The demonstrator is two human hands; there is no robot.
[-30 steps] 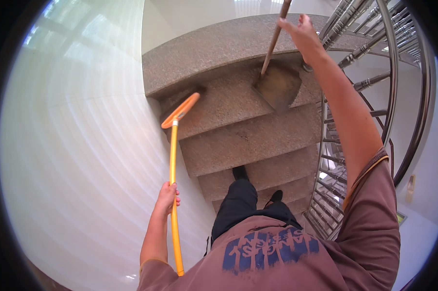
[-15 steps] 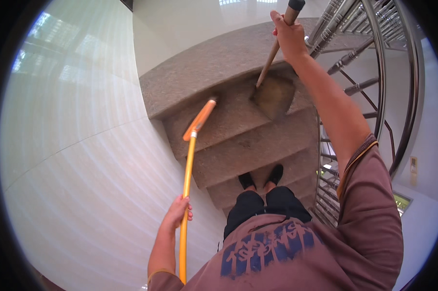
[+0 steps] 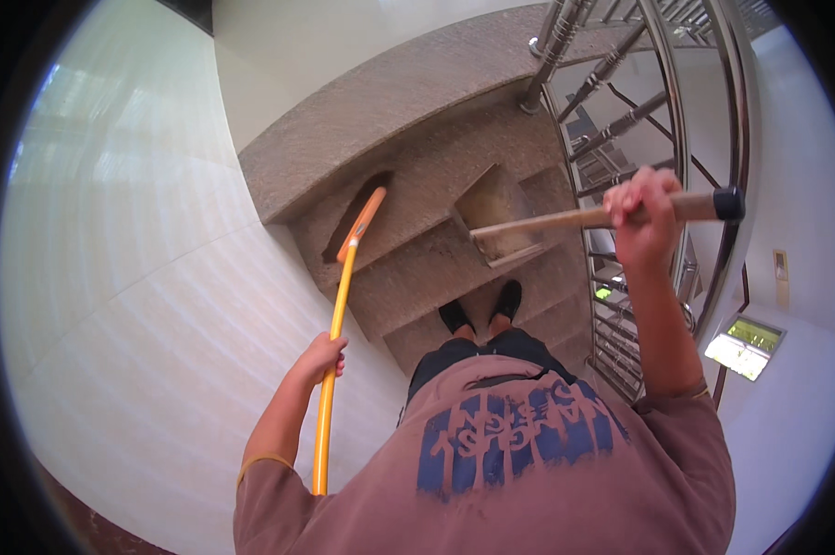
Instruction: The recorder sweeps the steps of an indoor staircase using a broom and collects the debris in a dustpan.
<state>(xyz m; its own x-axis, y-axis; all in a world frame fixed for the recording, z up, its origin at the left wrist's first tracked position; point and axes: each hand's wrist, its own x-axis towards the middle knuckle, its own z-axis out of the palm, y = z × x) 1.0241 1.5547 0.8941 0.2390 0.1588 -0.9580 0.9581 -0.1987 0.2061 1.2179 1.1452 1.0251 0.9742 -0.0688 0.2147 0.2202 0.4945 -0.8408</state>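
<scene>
My left hand [image 3: 322, 357] is closed around the yellow pole of a broom [image 3: 343, 289]. The broom's narrow orange head rests on a stair tread by the left wall, with dark bristles showing along its far side. My right hand [image 3: 644, 213] grips the wooden handle of a long-handled dustpan [image 3: 499, 211] near its black end cap. From that fist the handle runs leftward to the pan. The worn, brownish pan hangs or rests tilted over the step edges in front of my feet; whether it touches them, I cannot tell.
Brown stone stairs [image 3: 436, 250] run between a pale glossy wall [image 3: 140, 305] on the left and a metal railing [image 3: 674, 102] on the right. My dark shoes [image 3: 480, 311] stand on a lower step. Farther up is a wider curved stone edge [image 3: 380, 97].
My right hand has come down and right, swinging the dustpan's handle from upright to nearly sideways. The pan has turned and moved nearer my feet. The broom and left hand have shifted slightly left.
</scene>
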